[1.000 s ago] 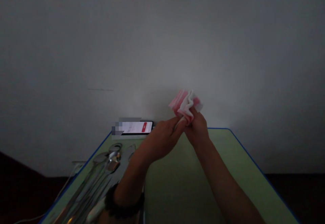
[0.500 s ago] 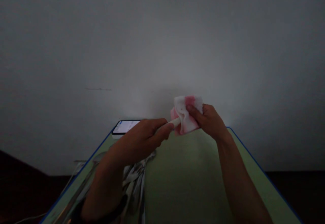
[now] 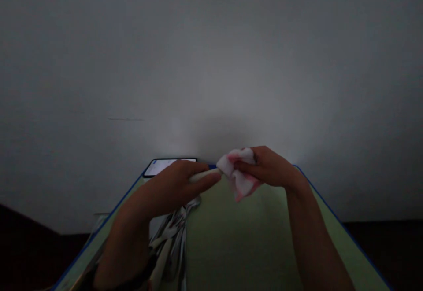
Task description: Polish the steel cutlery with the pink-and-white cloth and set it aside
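Observation:
A pale, off-white handle (image 3: 204, 175) lies in my left hand (image 3: 185, 180), with the fingers closed around it. Its far end goes into a pink and white cloth (image 3: 240, 172), so I cannot see what kind of utensil it belongs to. My right hand (image 3: 269, 167) pinches the cloth around that covered end, thumb on top. Both hands are above the table, close to its far edge. Below my left forearm lies a pile of cutlery (image 3: 172, 238), spoons and forks among it, partly hidden by the arm.
A phone with a lit screen (image 3: 161, 166) rests at the table's far left corner, by the grey wall (image 3: 211, 62). The green table top (image 3: 238, 242) has a blue edge. More long utensils lie at the left side, partly behind my arm.
My right hand and the cloth have come lower, and the cloth is now bunched closer around the utensil's end. The handle has turned nearer to level in my left hand.

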Available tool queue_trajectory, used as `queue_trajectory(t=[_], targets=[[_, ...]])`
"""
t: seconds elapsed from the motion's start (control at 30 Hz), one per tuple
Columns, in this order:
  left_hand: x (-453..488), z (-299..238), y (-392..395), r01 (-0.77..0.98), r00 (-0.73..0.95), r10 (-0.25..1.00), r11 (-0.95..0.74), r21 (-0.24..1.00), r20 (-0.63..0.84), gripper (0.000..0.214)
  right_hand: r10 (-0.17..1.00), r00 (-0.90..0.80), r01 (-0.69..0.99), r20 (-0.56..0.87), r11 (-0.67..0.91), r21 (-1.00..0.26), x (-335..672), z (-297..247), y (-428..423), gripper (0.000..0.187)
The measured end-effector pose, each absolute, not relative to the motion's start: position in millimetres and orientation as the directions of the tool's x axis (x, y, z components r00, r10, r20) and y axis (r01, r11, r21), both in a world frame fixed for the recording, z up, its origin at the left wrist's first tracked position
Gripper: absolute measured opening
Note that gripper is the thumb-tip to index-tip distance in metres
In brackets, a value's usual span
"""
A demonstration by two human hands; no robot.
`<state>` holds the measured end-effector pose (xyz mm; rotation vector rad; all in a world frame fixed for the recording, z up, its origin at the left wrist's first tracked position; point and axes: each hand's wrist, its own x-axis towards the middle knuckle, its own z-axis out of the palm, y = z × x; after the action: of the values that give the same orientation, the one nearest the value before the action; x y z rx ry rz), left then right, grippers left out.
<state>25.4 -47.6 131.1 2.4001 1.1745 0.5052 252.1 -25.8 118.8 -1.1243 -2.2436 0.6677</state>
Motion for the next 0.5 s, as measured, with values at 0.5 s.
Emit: queue_trajectory(t=[0.5], targets=[[16.8,142.0,-56.1,0.587,0.405,0.871,-0.480,0.652,0.277,0.036,0.800,-0.091,0.171,0.593,0.599,-0.782,213.7,100.5,-14.5,0.035]])
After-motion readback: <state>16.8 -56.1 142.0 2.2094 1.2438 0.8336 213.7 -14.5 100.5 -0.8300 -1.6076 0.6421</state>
